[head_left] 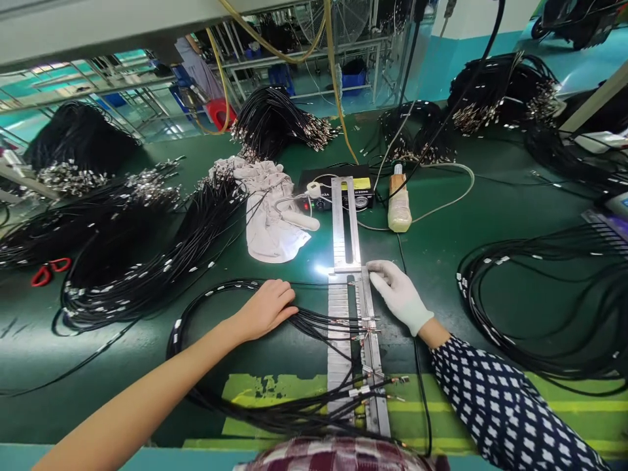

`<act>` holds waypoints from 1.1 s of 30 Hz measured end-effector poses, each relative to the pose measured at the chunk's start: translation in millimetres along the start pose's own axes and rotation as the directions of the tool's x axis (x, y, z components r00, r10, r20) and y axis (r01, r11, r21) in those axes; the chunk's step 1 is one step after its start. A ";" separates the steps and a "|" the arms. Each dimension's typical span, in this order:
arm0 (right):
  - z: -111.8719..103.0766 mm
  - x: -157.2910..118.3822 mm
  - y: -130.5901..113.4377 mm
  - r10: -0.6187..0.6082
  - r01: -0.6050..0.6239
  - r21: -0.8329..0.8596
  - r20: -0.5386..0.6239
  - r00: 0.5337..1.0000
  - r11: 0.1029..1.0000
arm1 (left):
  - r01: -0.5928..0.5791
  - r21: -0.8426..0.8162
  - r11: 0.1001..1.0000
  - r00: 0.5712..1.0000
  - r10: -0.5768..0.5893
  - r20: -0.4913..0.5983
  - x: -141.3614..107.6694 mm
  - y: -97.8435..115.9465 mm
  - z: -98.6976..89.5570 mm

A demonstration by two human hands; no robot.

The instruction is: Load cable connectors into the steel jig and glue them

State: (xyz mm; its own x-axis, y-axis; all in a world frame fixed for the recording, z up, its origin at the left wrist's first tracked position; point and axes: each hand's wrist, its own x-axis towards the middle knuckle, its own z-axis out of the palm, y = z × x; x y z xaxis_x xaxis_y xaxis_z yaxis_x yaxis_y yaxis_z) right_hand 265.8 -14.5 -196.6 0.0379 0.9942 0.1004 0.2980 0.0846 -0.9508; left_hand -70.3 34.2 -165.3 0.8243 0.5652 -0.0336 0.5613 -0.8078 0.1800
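My left hand [269, 309] is bare, its fingers curled over black cables [314, 318] left of the slotted metal fixture. One cable runs apart from that bunch, higher up, with its tip over the fixture's slot. My right hand [398, 296], in a white glove, has thumb and forefinger closed at the top end of the long metal bar [371, 333] along the fixture's right side. The slotted metal fixture [338, 356] lies lengthwise before me, and several cable ends with bare metal tips cross it. A bright light shines at its left edge.
A black control box [314, 180] stands behind the fixture, beside a crumpled whitish cloth [267, 226] and a taped handheld tool [399, 208]. Black cable bundles [132, 261] lie left, with more coils [490, 320] right. Red-handled scissors [49, 270] rest far left. Yellow hoses [333, 85] hang down.
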 end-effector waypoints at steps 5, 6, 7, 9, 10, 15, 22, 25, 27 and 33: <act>-0.1 -1.3 4.3 -0.017 0.017 -0.006 0.011 1.000 1.000 | 0.166 -0.310 0.936 0.973 -0.105 0.203 -18.7 10.4 -32.7; -0.2 -1.4 4.6 -0.018 0.019 -0.010 0.015 1.000 1.000 | 0.205 -0.373 0.905 0.965 -0.123 0.232 -20.9 12.5 -38.2; -0.2 -1.4 4.9 -0.019 0.020 -0.011 0.017 1.000 1.000 | 0.234 -0.425 0.875 0.961 -0.141 0.239 -22.1 13.8 -41.6; -0.2 -1.2 4.8 -0.021 0.021 -0.011 0.014 1.000 1.000 | 0.262 -0.494 0.829 0.963 -0.192 0.188 -20.5 13.9 -40.8; -0.2 -1.0 4.5 -0.023 0.023 -0.015 0.009 1.000 1.000 | 0.265 -0.514 0.816 0.964 -0.224 0.142 -17.4 13.1 -36.8; -0.7 -0.6 0.1 -0.027 0.027 -0.040 0.010 1.000 0.999 | 0.216 -0.367 0.905 0.960 -0.264 -0.088 12.1 14.2 -4.2; -1.0 -0.5 -1.8 -0.027 0.028 -0.031 0.015 1.000 0.999 | -0.002 -0.293 0.956 0.971 -0.069 -0.231 42.6 28.9 17.5; -1.1 -0.2 -2.2 -0.002 0.002 -0.037 0.016 1.000 0.999 | -0.078 -0.336 0.939 0.948 -0.035 -0.317 48.1 27.6 19.7; -1.2 0.1 -3.3 0.012 -0.011 -0.048 0.019 1.000 0.999 | -0.126 -0.334 0.934 0.935 -0.001 -0.356 50.9 25.6 20.8; -0.7 0.5 -7.7 0.010 -0.010 -0.043 0.006 1.000 0.999 | -0.190 -0.254 0.948 0.930 0.091 -0.357 57.7 21.5 27.5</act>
State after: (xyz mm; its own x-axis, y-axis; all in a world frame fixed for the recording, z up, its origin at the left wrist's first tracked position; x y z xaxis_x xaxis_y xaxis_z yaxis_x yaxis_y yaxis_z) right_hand 264.2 -14.8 -189.1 0.0349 0.9954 0.0892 0.3385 0.0722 -0.9382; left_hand -8.6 44.8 -190.4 0.7909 0.5117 0.3356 0.3565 -0.8310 0.4269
